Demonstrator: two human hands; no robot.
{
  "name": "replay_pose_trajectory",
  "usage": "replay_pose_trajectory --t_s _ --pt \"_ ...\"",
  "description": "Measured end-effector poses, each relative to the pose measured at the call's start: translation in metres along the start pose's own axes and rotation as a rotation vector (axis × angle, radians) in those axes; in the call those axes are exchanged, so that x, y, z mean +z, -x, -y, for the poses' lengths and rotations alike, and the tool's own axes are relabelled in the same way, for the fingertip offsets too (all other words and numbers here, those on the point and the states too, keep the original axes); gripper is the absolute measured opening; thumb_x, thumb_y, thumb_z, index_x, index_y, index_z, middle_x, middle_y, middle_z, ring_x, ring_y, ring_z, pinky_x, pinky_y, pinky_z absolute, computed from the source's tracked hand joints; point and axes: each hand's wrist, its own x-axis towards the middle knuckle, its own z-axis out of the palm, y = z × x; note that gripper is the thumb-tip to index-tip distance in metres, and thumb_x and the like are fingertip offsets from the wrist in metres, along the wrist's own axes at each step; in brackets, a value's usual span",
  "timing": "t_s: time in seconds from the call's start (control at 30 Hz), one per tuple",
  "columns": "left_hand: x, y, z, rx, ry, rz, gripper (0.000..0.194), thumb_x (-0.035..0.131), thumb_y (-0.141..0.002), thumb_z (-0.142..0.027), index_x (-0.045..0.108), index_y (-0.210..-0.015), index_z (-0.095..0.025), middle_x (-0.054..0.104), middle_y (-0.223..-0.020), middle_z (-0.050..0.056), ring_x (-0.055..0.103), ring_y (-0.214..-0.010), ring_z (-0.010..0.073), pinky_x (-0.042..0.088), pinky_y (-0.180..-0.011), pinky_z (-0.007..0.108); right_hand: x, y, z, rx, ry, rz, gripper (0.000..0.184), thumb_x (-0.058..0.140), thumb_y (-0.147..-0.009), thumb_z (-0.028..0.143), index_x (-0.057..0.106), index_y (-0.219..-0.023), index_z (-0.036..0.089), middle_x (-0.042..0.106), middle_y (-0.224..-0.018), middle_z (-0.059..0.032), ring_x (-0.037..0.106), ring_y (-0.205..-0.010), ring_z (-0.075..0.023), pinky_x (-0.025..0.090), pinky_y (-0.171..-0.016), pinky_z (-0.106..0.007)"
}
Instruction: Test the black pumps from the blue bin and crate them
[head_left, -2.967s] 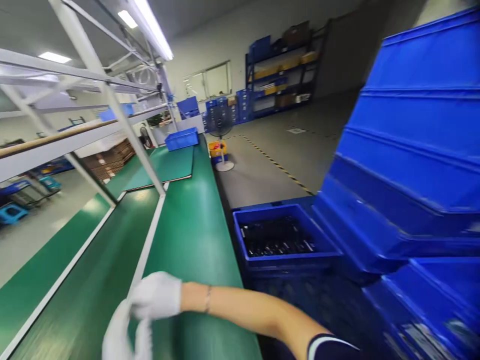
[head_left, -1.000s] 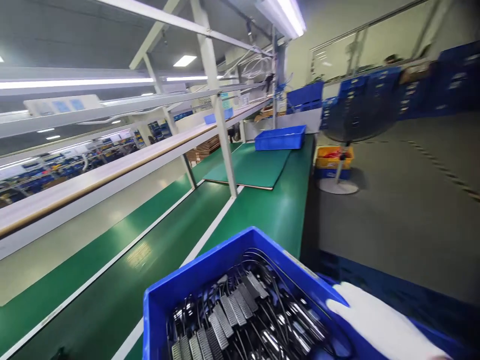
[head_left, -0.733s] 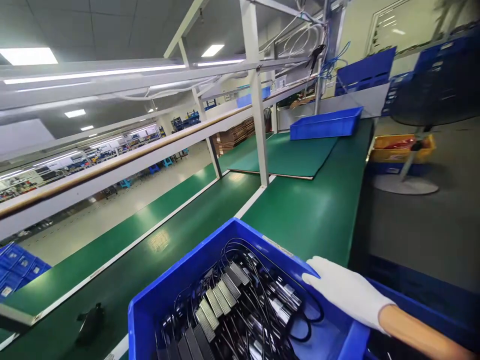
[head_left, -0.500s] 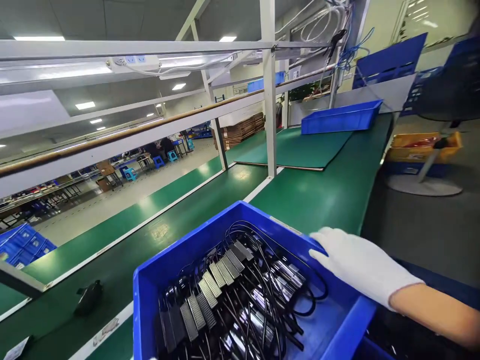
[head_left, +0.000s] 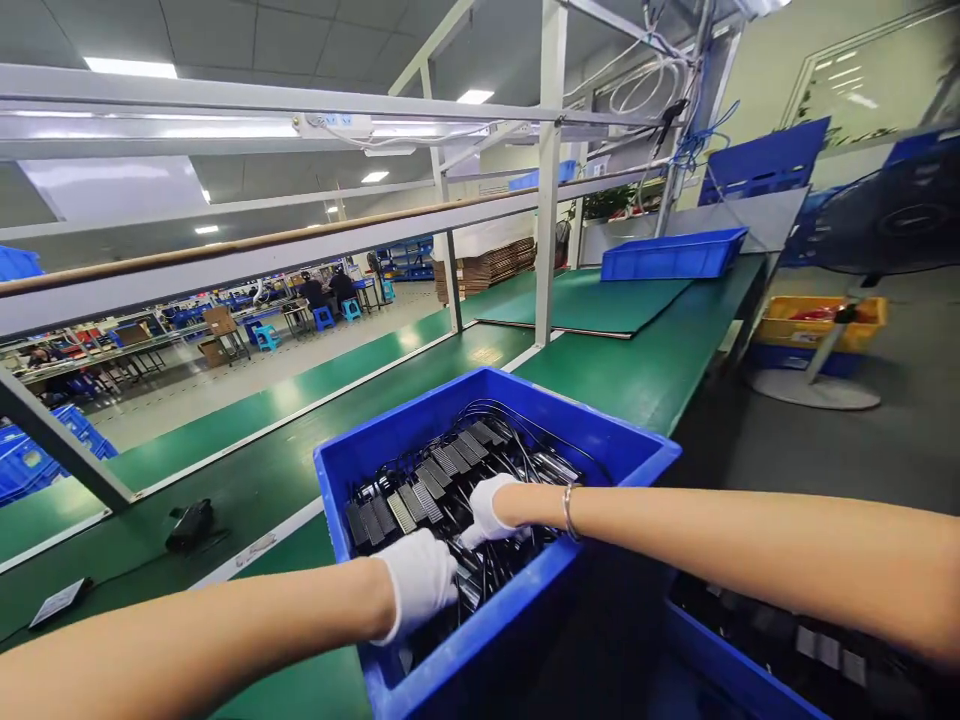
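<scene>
A deep blue plastic bin [head_left: 504, 606] sits tilted in view at the edge of the green bench, packed with glossy black corded devices. A row of flat grey ribbed blocks [head_left: 432, 474] runs across them, and loose black cords [head_left: 517, 455] loop along the far side. Both hands wear white gloves and reach inside the bin. My left hand [head_left: 421, 578] is closed low among the devices by the near left wall. Just beside it, my right hand [head_left: 487, 508] is closed with fingertips down among the cords. What either hand grips is hidden by the gloves.
Below right stands another blue bin [head_left: 739, 640] of black parts. A black device [head_left: 190, 526] and a white-labelled piece [head_left: 60, 603] lie on the green belt. Ahead are a white frame post [head_left: 549, 180] and a shallow blue tray [head_left: 673, 256]. A fan [head_left: 892, 215] stands right.
My right hand has left the bin's right rim and reached down among its contents. My left hand has come into view inside the bin. The bin appears lower and farther off.
</scene>
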Motion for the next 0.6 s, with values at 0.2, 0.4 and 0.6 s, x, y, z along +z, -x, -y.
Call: replay_pose_trajectory --t_s 0.2,0.4,0.6 --pt "0.003 0.007 0.026 0.055 0.229 -0.147 0.015 0.075 -0.068 -0.018 0.061 -0.064 -0.02 0.07 -0.089 0.01 0.063 -0.081 0.0287 0.044 -0.066 0.038 -0.007 0.009 -0.007 0.14 0.009 0.091 0.024 0.063 -0.098 0.034 0.067 -0.106 0.012 0.07 -0.1 -0.0039 0.069 -0.083 -0.0161 0.059 -0.074 -0.033" --pt "0.0 0.026 0.057 -0.172 0.733 -0.425 0.018 0.051 -0.091 -0.034 0.058 -0.083 -0.02 0.062 -0.077 0.001 0.055 -0.07 0.0152 0.046 -0.068 0.027 -0.018 0.016 -0.014 0.117 -0.152 0.094 0.032 0.056 -0.101 0.041 0.065 -0.09 0.012 0.064 -0.074 0.0024 0.059 -0.057 -0.0084 0.052 -0.057 -0.023" --pt "-0.007 0.015 0.059 -0.469 1.157 -0.625 0.029 0.044 -0.092 -0.044 0.058 -0.088 -0.018 0.057 -0.072 -0.003 0.05 -0.064 0.0133 0.046 -0.062 0.026 0.005 0.007 0.009 0.152 -0.132 0.107 0.039 0.063 -0.097 0.041 0.062 -0.069 0.014 0.059 -0.059 0.0062 0.057 -0.052 -0.0089 0.051 -0.06 -0.024"
